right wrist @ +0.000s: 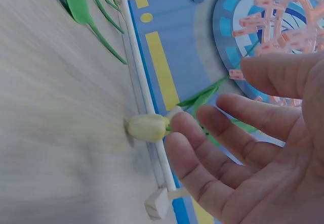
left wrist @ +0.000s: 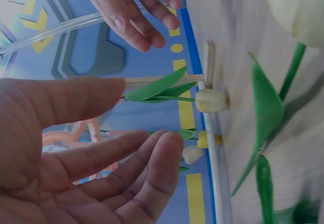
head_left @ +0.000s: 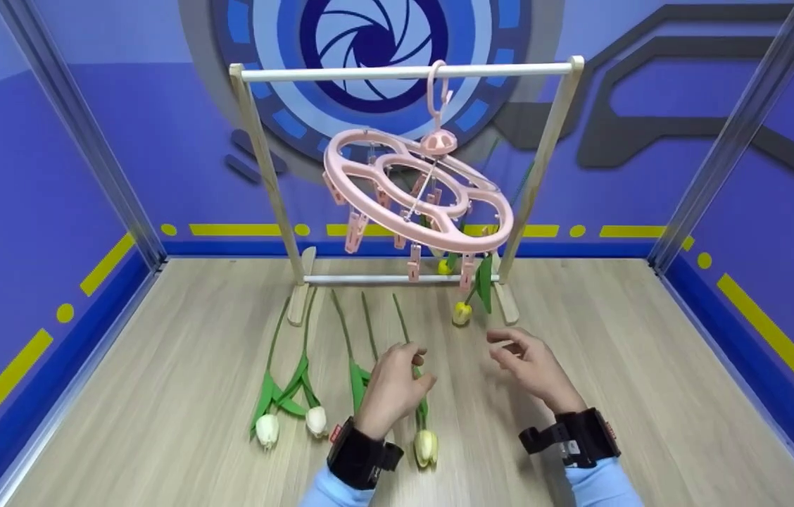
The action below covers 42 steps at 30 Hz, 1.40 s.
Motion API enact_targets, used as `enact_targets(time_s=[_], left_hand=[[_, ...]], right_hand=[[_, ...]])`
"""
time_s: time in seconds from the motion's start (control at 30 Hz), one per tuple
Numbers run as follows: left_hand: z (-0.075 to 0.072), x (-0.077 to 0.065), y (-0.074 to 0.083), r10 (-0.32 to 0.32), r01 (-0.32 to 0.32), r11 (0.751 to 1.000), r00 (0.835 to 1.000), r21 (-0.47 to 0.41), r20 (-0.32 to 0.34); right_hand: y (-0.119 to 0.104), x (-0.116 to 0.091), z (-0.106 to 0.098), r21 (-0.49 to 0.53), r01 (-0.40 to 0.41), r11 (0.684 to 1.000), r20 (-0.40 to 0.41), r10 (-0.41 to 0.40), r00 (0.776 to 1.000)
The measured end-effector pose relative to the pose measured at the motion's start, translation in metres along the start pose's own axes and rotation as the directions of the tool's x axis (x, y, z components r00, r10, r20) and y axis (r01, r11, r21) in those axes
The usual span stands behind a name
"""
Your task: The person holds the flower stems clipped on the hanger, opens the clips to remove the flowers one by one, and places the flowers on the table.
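Observation:
A pink clip hanger [head_left: 404, 229] hangs tilted by its hook from the rack's top bar. Artificial tulips dangle upside down at its right, including a pale yellow tulip [head_left: 462, 313] in front and a yellow tulip [head_left: 444, 267] behind. My left hand [head_left: 393, 387] hovers over tulips lying on the table, thumb and fingers apart, holding nothing. It partly hides some stems and blooms. Near the front hanging tulip, my right hand [head_left: 534, 366] is raised with loosely bent fingers and nothing in its grasp. The left wrist view shows the hanging tulip [left wrist: 210, 100] beyond the left fingertips.
A wooden rack [head_left: 267, 162] with white bars stands at the back of the table [head_left: 179, 366]. On the left lie two white tulips, one with its bloom [head_left: 267, 429] outermost; a pale yellow tulip [head_left: 426, 448] lies beside my left wrist. Blue printed walls [head_left: 87, 155] enclose the table.

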<state>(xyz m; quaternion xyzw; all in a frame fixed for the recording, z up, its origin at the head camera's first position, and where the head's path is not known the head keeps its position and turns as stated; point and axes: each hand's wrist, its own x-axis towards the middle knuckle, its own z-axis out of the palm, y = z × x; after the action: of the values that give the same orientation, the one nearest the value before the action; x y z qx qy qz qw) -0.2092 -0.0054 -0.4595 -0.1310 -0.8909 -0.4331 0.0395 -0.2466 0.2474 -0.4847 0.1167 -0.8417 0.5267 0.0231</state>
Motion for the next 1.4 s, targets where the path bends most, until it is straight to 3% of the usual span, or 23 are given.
enact_targets(time_s=[0.17,0.3,0.47,0.73,0.9,1.1,1.27,1.4], left_hand=[[-0.002,-0.001,0.007,0.109,-0.111,0.993,0.993,-0.032,-0.053],[-0.004,0.001,0.014,0.158,-0.162,0.986,0.984,-0.046,-0.078],[-0.008,0.006,0.024,0.183,-0.186,0.982,0.978,-0.028,-0.099],[-0.013,0.027,0.043,0.217,-0.222,0.975,0.968,-0.024,-0.125],[-0.012,0.042,0.053,0.223,-0.234,0.970,0.963,-0.063,-0.152],[-0.009,0.065,0.058,0.188,-0.217,0.966,0.962,-0.138,-0.198],[-0.004,0.079,0.059,0.115,-0.154,0.961,0.978,-0.231,-0.175],[0.001,0.087,0.059,0.105,-0.150,0.932,0.983,-0.330,-0.151]], right_hand=[[-0.008,0.015,-0.016,0.001,-0.030,1.000,-0.053,0.030,0.998],[-0.017,0.031,-0.033,-0.004,-0.037,0.999,-0.080,0.036,0.996],[-0.028,0.050,-0.049,-0.039,-0.009,0.999,-0.104,0.005,0.995],[-0.047,0.072,-0.062,-0.068,0.089,0.994,-0.135,-0.098,0.986],[-0.051,0.086,-0.064,-0.057,0.106,0.993,-0.160,-0.114,0.980],[-0.053,0.102,-0.063,-0.031,0.038,0.999,-0.165,-0.042,0.985],[-0.049,0.113,-0.060,0.043,0.009,0.999,-0.156,-0.002,0.988],[-0.047,0.119,-0.057,0.110,-0.012,0.994,-0.144,0.028,0.989]])
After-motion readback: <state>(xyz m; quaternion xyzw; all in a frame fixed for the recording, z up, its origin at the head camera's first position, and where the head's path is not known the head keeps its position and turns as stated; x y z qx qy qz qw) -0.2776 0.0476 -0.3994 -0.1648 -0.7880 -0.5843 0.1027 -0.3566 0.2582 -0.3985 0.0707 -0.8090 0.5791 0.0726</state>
